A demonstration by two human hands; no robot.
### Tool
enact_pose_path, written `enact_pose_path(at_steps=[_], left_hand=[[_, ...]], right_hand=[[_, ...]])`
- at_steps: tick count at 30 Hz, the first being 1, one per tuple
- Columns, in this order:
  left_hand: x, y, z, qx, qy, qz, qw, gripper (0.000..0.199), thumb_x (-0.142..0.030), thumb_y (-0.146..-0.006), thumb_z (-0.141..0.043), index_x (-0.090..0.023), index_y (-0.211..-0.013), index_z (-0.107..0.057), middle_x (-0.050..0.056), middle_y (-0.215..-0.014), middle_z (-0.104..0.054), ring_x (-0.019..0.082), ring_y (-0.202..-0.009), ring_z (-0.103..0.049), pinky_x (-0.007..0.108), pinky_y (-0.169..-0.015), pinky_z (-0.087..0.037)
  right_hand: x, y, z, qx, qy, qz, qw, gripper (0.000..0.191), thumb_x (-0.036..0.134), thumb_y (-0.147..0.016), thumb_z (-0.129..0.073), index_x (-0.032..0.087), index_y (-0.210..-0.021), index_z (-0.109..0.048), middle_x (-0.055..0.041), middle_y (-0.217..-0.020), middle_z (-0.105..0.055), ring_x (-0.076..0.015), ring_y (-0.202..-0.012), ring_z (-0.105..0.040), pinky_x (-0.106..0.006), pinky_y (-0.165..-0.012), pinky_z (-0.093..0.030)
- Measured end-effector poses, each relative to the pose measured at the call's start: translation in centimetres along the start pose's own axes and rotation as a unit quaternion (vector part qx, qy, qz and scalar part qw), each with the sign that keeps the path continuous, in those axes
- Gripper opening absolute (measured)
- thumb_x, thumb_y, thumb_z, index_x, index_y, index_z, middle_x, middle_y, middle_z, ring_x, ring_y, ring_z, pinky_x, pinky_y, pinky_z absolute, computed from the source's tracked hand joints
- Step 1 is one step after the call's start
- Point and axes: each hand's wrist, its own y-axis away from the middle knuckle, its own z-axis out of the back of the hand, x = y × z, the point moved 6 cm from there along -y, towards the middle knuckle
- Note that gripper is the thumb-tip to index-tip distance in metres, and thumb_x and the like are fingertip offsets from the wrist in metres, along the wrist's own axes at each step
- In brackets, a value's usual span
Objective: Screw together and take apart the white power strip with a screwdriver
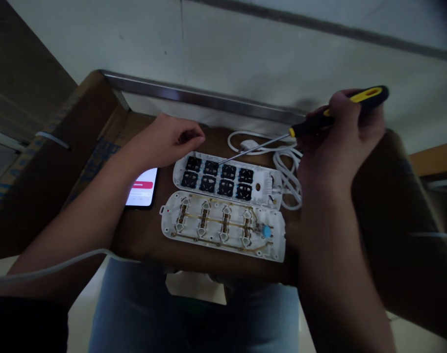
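Note:
A white power strip lies opened in two halves on a brown cardboard surface. The upper half (227, 179) shows several black socket openings, and the lower half (223, 225) shows brass conductor strips and a blue part near its right end. My right hand (337, 142) is shut on a screwdriver (319, 120) with a black-and-yellow handle. Its long thin shaft reaches down to the upper half's top edge. My left hand (170, 142) rests just above that half, fingers loosely curled, holding nothing.
A coiled white cable (287, 169) with a small plug lies behind the strip. A lit smartphone (142, 187) sits left of it. Cardboard flaps (87, 132) rise on the left, a metal rail (201, 95) runs behind, and a thin white cable crosses my left forearm.

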Motion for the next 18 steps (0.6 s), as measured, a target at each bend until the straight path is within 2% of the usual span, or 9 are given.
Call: enact_pose_path(at_steps=[2, 6, 9, 11, 13, 15, 18], left_hand=[[-0.1, 0.0, 0.0, 0.004, -0.007, 0.002, 1.000, 0.037, -0.048, -0.098, -0.057, -0.019, -0.108, -0.078, 0.003, -0.083, -0.074, 0.015, -0.073, -0.060, 0.030, -0.074, -0.044], [-0.5, 0.0, 0.0, 0.015, -0.013, -0.002, 1.000, 0.039, -0.048, -0.098, -0.054, -0.019, -0.108, -0.077, 0.003, -0.084, -0.075, 0.014, -0.070, -0.059, 0.030, -0.072, -0.044], [-0.8, 0.0, 0.0, 0.018, -0.013, -0.009, 1.000, 0.041, -0.050, -0.097, -0.053, -0.019, -0.108, -0.077, 0.004, -0.085, -0.076, 0.013, -0.070, -0.059, 0.031, -0.072, -0.045], [-0.8, 0.0, 0.0, 0.014, -0.017, -0.008, 1.000, 0.044, -0.053, -0.096, -0.053, -0.019, -0.109, -0.078, 0.004, -0.085, -0.076, 0.014, -0.071, -0.060, 0.032, -0.073, -0.045], [-0.7, -0.1, 0.2, 0.001, -0.019, -0.005, 1.000, 0.045, -0.054, -0.096, -0.053, -0.019, -0.109, -0.078, 0.005, -0.088, -0.076, 0.016, -0.073, -0.061, 0.034, -0.074, -0.047], [-0.8, -0.1, 0.3, -0.013, -0.024, -0.013, 1.000, 0.046, -0.054, -0.096, -0.052, -0.018, -0.109, -0.078, 0.008, -0.096, -0.076, 0.019, -0.081, -0.065, 0.036, -0.077, -0.050], [-1.0, -0.2, 0.3, -0.014, -0.037, -0.028, 0.999, 0.050, -0.053, -0.097, -0.050, -0.015, -0.113, -0.078, 0.012, -0.111, -0.071, 0.019, -0.090, -0.066, 0.037, -0.085, -0.054]], right_hand=[[0.1, -0.3, 0.3, -0.008, 0.003, 0.001, 1.000, 0.037, 0.033, -0.080, -0.058, 0.015, -0.109, -0.044, 0.0047, -0.076, -0.048, -0.0043, -0.063, -0.054, -0.017, -0.048, -0.042], [1.0, -0.9, 1.2, -0.040, 0.010, 0.004, 0.999, 0.021, 0.026, -0.087, -0.050, 0.014, -0.103, -0.042, 0.0050, -0.072, -0.043, -0.0028, -0.061, -0.051, -0.017, -0.052, -0.043], [1.9, -1.1, 1.6, -0.056, 0.015, 0.027, 0.998, 0.016, 0.021, -0.088, -0.047, 0.015, -0.100, -0.041, 0.0050, -0.072, -0.041, -0.0026, -0.058, -0.048, -0.018, -0.049, -0.039], [2.2, -1.1, 1.5, -0.052, 0.014, 0.041, 0.998, 0.018, 0.020, -0.084, -0.050, 0.014, -0.099, -0.042, 0.0051, -0.072, -0.042, -0.0029, -0.058, -0.047, -0.018, -0.048, -0.037], [2.1, -1.0, 1.3, -0.044, 0.007, 0.043, 0.998, 0.021, 0.022, -0.082, -0.052, 0.014, -0.099, -0.043, 0.0052, -0.070, -0.042, -0.0036, -0.057, -0.047, -0.019, -0.049, -0.040], [1.8, -0.7, 1.0, -0.031, 0.000, 0.037, 0.999, 0.022, 0.026, -0.081, -0.054, 0.014, -0.098, -0.044, 0.0051, -0.068, -0.040, -0.0044, -0.057, -0.048, -0.020, -0.050, -0.042], [1.4, -0.3, 0.3, 0.015, 0.004, 0.035, 0.999, 0.023, 0.027, -0.078, -0.057, 0.013, -0.095, -0.048, 0.0040, -0.069, -0.042, -0.0032, -0.057, -0.049, -0.017, -0.052, -0.038]])
